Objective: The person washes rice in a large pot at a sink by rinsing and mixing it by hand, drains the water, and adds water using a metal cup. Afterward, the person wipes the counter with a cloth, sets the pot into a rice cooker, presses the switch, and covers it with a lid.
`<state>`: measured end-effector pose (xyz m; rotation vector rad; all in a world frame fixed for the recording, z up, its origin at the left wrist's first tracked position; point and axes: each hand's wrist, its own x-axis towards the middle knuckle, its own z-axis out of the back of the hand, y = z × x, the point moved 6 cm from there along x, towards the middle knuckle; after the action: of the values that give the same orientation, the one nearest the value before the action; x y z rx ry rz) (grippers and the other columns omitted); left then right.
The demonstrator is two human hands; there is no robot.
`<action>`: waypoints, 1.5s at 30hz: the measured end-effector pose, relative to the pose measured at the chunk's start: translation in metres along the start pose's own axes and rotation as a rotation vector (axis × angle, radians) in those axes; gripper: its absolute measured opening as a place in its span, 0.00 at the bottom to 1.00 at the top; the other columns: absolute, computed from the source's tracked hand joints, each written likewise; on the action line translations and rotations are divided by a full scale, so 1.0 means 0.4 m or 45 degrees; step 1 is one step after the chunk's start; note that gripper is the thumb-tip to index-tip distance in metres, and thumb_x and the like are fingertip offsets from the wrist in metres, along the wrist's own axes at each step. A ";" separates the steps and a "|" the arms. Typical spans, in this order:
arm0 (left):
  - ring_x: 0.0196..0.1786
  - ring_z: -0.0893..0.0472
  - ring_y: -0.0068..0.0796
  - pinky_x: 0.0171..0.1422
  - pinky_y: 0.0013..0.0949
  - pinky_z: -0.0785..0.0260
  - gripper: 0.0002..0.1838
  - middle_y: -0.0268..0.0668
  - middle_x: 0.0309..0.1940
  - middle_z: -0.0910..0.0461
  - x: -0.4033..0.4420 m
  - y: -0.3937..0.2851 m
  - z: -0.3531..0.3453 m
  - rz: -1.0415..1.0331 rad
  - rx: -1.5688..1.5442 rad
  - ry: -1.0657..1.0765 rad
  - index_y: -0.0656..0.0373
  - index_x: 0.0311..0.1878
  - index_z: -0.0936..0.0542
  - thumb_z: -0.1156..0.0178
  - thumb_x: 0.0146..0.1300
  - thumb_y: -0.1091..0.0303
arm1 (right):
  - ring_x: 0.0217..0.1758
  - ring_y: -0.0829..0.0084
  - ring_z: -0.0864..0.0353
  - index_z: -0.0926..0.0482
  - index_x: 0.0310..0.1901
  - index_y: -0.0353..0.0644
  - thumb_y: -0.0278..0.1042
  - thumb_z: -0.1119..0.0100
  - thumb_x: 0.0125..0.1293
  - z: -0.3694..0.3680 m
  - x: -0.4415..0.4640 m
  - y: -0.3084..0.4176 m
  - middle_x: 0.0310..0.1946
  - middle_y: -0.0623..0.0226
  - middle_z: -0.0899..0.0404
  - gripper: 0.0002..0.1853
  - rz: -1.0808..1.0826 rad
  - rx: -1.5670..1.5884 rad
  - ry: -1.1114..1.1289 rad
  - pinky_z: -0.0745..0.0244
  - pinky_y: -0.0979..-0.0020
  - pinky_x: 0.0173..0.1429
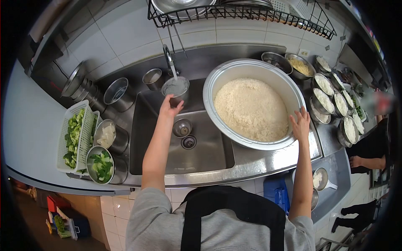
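Water runs from the tap (169, 58) into a metal container (176, 87) at the back of the sink. My left hand (168, 108) is at the near side of this container, its thumb and finger apart; whether they touch it is hard to tell. To the right stands a large, round, pale metal pot (211, 98) holding white rice grains (251, 111). My right hand (300, 122) is on its right rim, thumb on the inner side and fingers over the edge. The pot rests on the counter and overlaps the sink's right edge.
Left are a white basket (88, 125) of broccoli and metal containers with leafy greens (101, 166) and pale slices (107, 134). Several bowls of white food (324, 101) stand right. Above hangs a black wire rack (251, 16). Below right is a grey tub (339, 175), near another person's hand (356, 161).
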<state>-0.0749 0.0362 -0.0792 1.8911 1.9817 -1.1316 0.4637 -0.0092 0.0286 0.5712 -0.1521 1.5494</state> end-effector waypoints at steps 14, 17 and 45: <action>0.62 0.56 0.64 0.55 0.48 0.34 0.44 0.55 0.59 0.58 -0.124 0.112 0.083 0.105 -0.051 -0.053 0.63 0.60 0.53 0.37 0.41 0.73 | 0.62 0.46 0.49 0.27 0.45 0.40 0.42 0.48 0.55 -0.013 -0.002 -0.010 0.61 0.57 0.47 0.19 0.037 -0.003 -0.004 0.52 0.58 0.64; 0.61 0.55 0.64 0.55 0.47 0.34 0.41 0.53 0.57 0.53 -0.092 0.095 0.072 0.072 -0.055 -0.107 0.65 0.57 0.49 0.37 0.40 0.72 | 0.62 0.46 0.49 0.27 0.45 0.39 0.42 0.48 0.55 -0.008 -0.002 -0.005 0.61 0.57 0.47 0.19 0.016 0.015 0.002 0.52 0.58 0.64; 0.51 0.35 0.40 0.55 0.52 0.35 0.28 0.46 0.48 0.40 -0.363 0.168 -0.428 -0.313 0.673 0.715 0.64 0.50 0.42 0.42 0.45 0.83 | 0.59 0.44 0.46 0.27 0.44 0.38 0.44 0.51 0.56 0.010 -0.008 0.004 0.60 0.54 0.44 0.20 -0.069 0.031 -0.017 0.48 0.57 0.62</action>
<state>0.0746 0.0224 0.1006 2.5028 2.4372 -1.4189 0.4632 -0.0140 0.0310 0.6007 -0.1268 1.4966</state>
